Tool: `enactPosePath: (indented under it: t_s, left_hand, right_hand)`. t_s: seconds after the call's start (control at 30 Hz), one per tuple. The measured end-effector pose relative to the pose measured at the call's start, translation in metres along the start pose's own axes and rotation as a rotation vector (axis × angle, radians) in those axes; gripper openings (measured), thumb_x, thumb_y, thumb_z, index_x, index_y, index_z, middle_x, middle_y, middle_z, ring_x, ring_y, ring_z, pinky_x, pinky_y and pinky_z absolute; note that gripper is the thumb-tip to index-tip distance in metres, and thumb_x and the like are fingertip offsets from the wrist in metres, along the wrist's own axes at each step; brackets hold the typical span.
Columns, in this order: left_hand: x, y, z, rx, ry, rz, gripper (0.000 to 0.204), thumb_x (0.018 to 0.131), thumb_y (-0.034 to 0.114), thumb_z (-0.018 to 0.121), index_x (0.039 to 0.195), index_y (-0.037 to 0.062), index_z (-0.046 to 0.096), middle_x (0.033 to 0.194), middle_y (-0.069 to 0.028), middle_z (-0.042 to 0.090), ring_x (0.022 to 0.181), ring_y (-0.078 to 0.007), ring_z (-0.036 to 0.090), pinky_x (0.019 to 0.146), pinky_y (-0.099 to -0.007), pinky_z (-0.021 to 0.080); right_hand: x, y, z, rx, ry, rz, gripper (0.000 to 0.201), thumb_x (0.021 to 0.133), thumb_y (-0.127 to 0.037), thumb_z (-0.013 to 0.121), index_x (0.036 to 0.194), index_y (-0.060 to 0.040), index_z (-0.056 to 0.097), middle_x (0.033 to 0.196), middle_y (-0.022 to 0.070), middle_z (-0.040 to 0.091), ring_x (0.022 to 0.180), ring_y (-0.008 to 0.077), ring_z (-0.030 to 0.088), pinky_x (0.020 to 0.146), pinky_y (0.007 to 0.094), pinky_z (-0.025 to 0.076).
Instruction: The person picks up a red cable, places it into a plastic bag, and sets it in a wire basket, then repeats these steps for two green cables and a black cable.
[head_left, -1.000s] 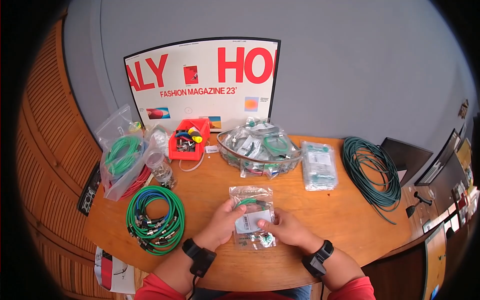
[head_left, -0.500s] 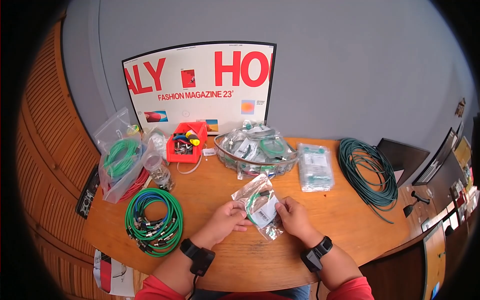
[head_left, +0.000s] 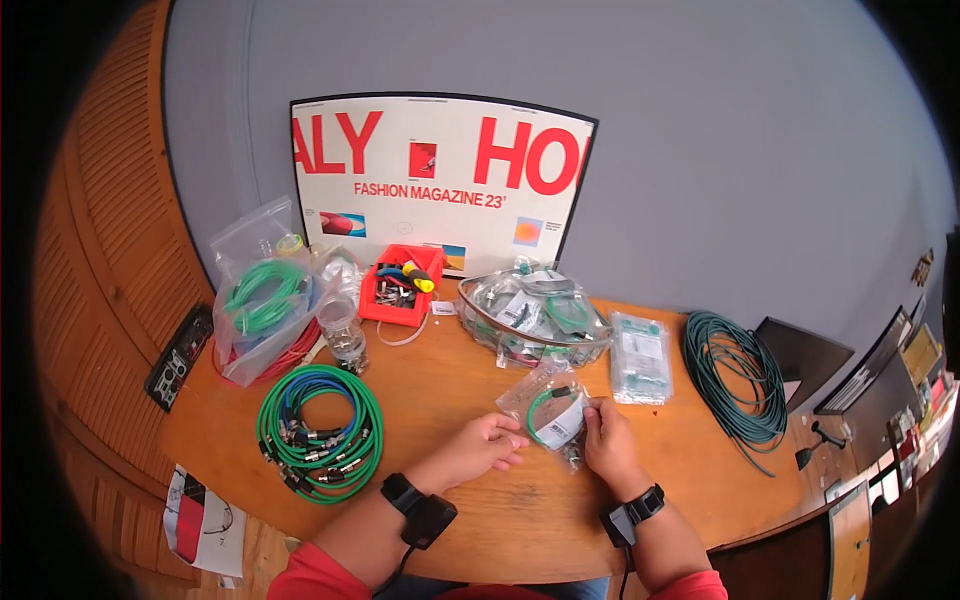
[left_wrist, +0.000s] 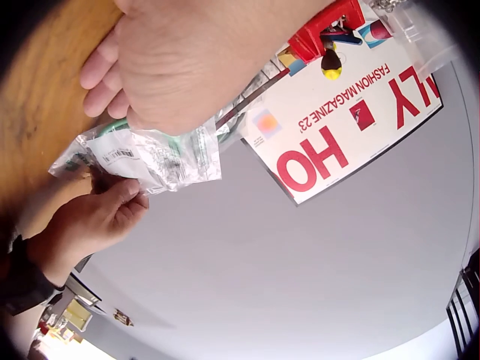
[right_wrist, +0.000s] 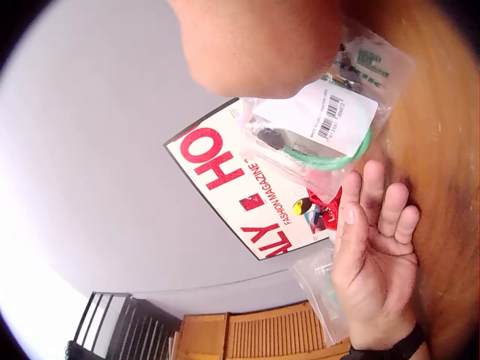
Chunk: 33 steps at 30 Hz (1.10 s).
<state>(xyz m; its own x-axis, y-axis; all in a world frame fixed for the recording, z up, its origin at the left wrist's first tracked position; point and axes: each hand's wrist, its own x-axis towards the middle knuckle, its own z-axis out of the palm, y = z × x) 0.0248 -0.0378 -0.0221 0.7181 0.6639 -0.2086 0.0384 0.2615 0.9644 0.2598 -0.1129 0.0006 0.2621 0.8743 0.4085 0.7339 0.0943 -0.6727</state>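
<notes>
A clear plastic bag (head_left: 557,412) with a white barcode label and a green cable inside is held at its right edge by my right hand (head_left: 612,447), thumb against fingers. My left hand (head_left: 478,447) is just left of the bag, palm turned up and fingers loosely bent, holding nothing. In the right wrist view the bag's label (right_wrist: 330,112) and green cable (right_wrist: 330,159) show clearly, with the left hand (right_wrist: 379,259) below them. The left wrist view shows the right hand (left_wrist: 94,225) pinching the bag (left_wrist: 142,157).
Coiled green and blue cables (head_left: 320,432) lie at the left, near a jar (head_left: 344,345) and a bag of green cable (head_left: 265,300). Behind are a red bin (head_left: 402,287), a basket of bags (head_left: 535,315) and a monitor (head_left: 440,170). Stacked bags (head_left: 641,358) and dark coiled cable (head_left: 735,375) lie right.
The bag has moved right and away from me in my right hand, tilting on the way. My left hand has let go of it. The head view has shifted slightly.
</notes>
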Motion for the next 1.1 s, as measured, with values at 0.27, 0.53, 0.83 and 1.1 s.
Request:
enactPosePath:
  t_s: [0.27, 0.53, 0.83, 1.1]
  left_hand:
    - [0.003, -0.010, -0.003, 0.020, -0.021, 0.038, 0.040, 0.102, 0.021, 0.057, 0.133, -0.0024, 0.047, 0.122, -0.0150, 0.065, 0.099, -0.0199, 0.069, 0.082, -0.0311, 0.055]
    - [0.009, -0.016, -0.004, 0.076, -0.056, 0.043, 0.040, 0.102, 0.020, 0.056, 0.133, -0.0037, 0.047, 0.119, -0.0140, 0.065, 0.097, -0.0189, 0.068, 0.079, -0.0298, 0.055]
    - [0.001, -0.006, -0.002, 0.109, -0.031, 0.027, 0.041, 0.101, 0.020, 0.057, 0.132, -0.0055, 0.048, 0.119, -0.0149, 0.065, 0.095, -0.0187, 0.069, 0.078, -0.0299, 0.056]
    - [-0.001, -0.003, 0.001, 0.117, -0.008, 0.039, 0.039, 0.100, 0.019, 0.059, 0.130, -0.0061, 0.051, 0.110, -0.0123, 0.066, 0.091, -0.0165, 0.069, 0.073, -0.0285, 0.055]
  right_hand:
    - [0.023, -0.019, -0.011, -0.029, 0.101, -0.131, 0.010, 0.102, -0.010, 0.053, 0.100, -0.0024, 0.060, 0.070, 0.0169, 0.062, 0.062, 0.0314, 0.063, 0.057, 0.0400, 0.049]
    - [0.155, -0.055, -0.005, -0.196, 0.116, -0.224, 0.014, 0.101, -0.016, 0.052, 0.102, -0.0038, 0.058, 0.082, 0.0246, 0.067, 0.080, 0.0489, 0.063, 0.068, 0.0517, 0.050]
    - [0.230, -0.039, 0.071, -0.420, -0.053, -0.208, 0.023, 0.099, -0.025, 0.054, 0.107, -0.0056, 0.064, 0.098, 0.0240, 0.070, 0.092, 0.0454, 0.066, 0.080, 0.0535, 0.051]
    - [0.215, -0.051, 0.084, -0.583, 0.135, -0.546, 0.023, 0.089, -0.015, 0.062, 0.108, -0.0028, 0.069, 0.103, 0.0193, 0.070, 0.097, 0.0403, 0.065, 0.088, 0.0481, 0.052]
